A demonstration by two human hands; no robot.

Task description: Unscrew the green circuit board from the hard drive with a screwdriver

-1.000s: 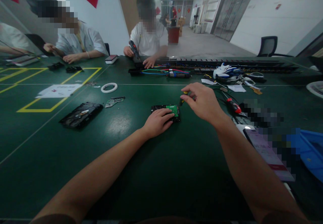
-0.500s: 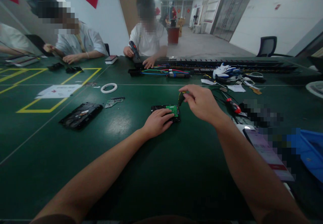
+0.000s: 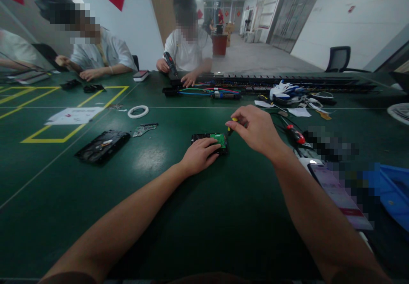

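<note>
One wide dark green surface (image 3: 153,215) carries everything. The left hand (image 3: 200,154) lies flat, fingers together, pressing down on a black hard drive (image 3: 203,138) at mid-surface, its green circuit board (image 3: 220,139) facing up. The right hand (image 3: 255,130) pinches a small yellow-handled screwdriver (image 3: 233,121) over the drive's far right corner.

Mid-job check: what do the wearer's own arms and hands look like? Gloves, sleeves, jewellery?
The left hand and right hand are bare: no gloves, no rings visible. The left forearm and right forearm are uncovered, with no watch, strap or cable at either wrist. A dark strip at the frame's bottom edge may be sleeve hems; too little shows to tell.
</note>
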